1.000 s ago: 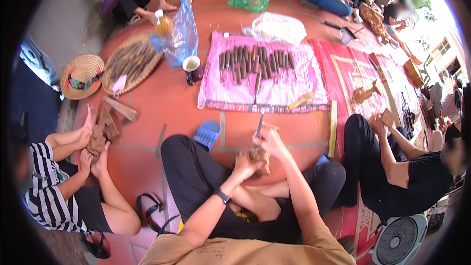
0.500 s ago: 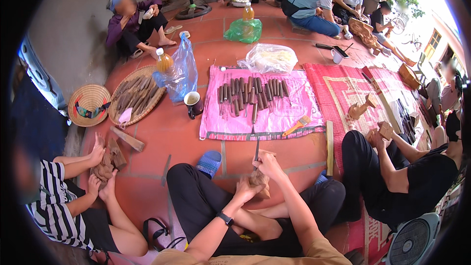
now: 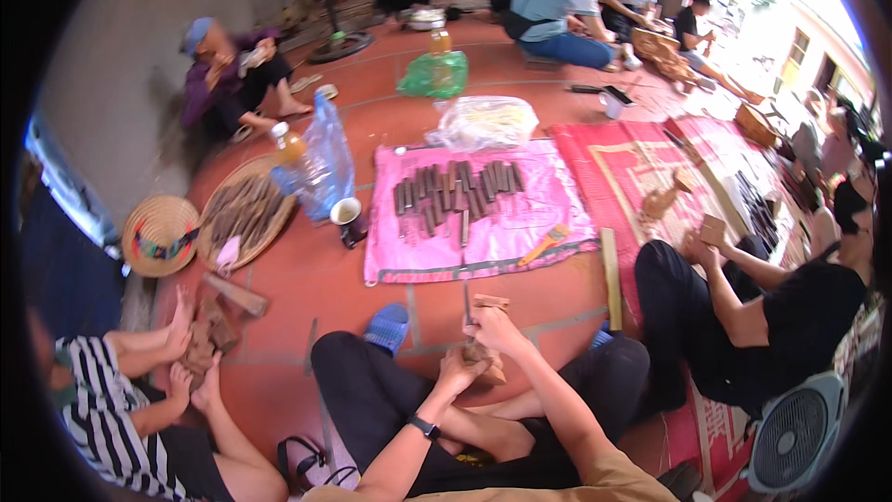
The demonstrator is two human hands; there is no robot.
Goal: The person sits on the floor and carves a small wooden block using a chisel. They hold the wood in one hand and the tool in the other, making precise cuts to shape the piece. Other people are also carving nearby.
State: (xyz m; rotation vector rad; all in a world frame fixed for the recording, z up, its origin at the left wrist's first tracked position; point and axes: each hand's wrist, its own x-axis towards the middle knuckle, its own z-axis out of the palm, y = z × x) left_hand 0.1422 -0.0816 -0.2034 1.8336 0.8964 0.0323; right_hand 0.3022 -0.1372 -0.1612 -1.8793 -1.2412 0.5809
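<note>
The carving (image 3: 493, 374), a small piece of brown wood, sits low over the gap between the crossed legs (image 3: 372, 367), raised off the floor (image 3: 279, 344). The left hand (image 3: 456, 371) grasps it from its left side, fingers wrapped over the near part, and the right hand (image 3: 497, 331) is closed around a slim tool (image 3: 466, 302) that points up and away toward the pink sheet (image 3: 386, 242). A flat wooden end (image 3: 491, 301) shows just beyond the right hand; it may belong to the same piece, but the fingers hide the join — whether that hand also presses on the wood, I cannot tell. By its look the carving should be stiff and fairly light, dry rather than slippery, with enough bulk to fill a palm. Any thin or raised parts would likely be its fragile spots, so the thick lower body seems the best place to take hold, with fingertips well clear of the tool's edge. The tool looks rigid and narrow — best gripped low and firmly, where the right hand has it, since its exposed length could be sharp.
</note>
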